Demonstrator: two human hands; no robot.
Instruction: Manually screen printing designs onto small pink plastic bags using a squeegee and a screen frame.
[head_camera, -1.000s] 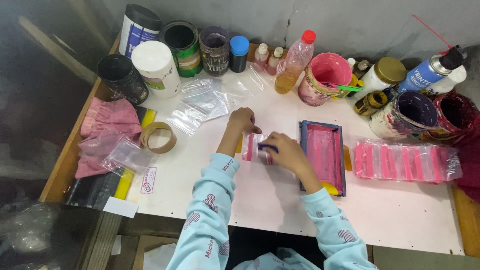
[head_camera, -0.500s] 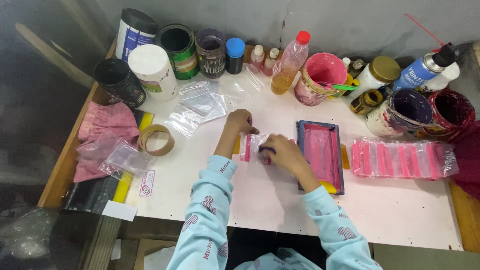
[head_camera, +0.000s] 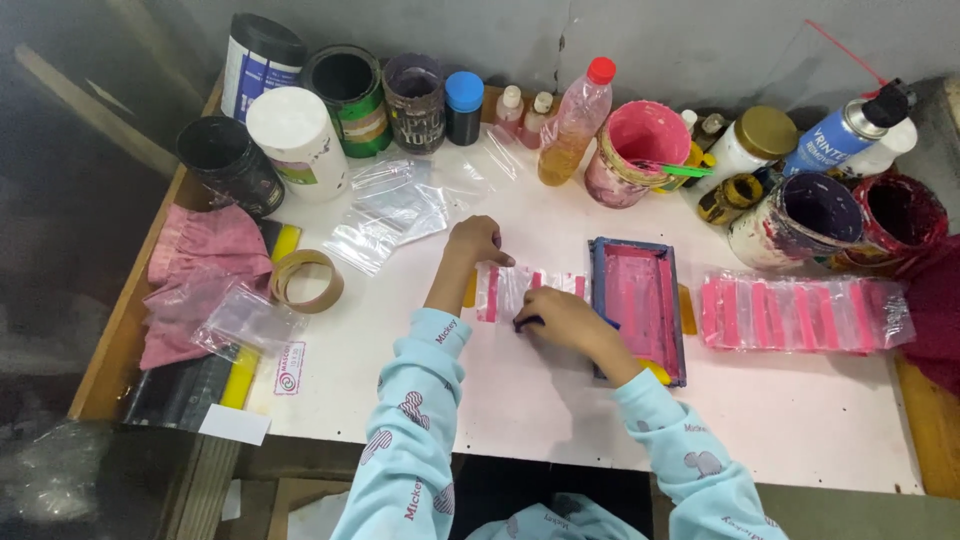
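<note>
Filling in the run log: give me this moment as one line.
left hand: pinning clear pink-striped bag | right hand: on bag, dark item under fingers | pink tray: beside right hand

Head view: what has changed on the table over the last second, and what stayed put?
Little has changed. The left hand still pins the top edge of the clear pink-striped bag, and the right hand remains low on it with a small dark tool, having edged slightly left. The pink-inked tray, the finished stack of striped bags, the tape roll and the paint cans stayed where they were.
</note>
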